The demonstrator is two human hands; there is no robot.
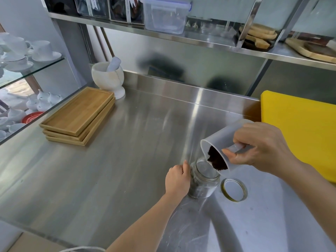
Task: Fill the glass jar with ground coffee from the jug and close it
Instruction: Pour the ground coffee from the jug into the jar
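Worktop (112, 170): stainless steel.
Left hand (177, 180): grip wrapped around glass jar (204, 180).
Right hand (260, 148): grip clasping tilted jug (221, 140), ground coffee (216, 159) at jar's mouth.
Lid (234, 189): just beside jar.

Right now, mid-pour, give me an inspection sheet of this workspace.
Surface: steel counter, dark specks near the front edge.
Job's things: glass jar upright, open, some grounds at the bottom; jug tilted over its mouth, ground coffee at the lip; lid lying flat beside the jar, to its right.
Clutter: stacked wooden trays, mortar and pestle, yellow board.
Hands: left hand steadies the jar; right hand holds the jug's handle.
Cables: nothing seen.
Surroundings: shelf with containers above; glass shelves of white cups at left.
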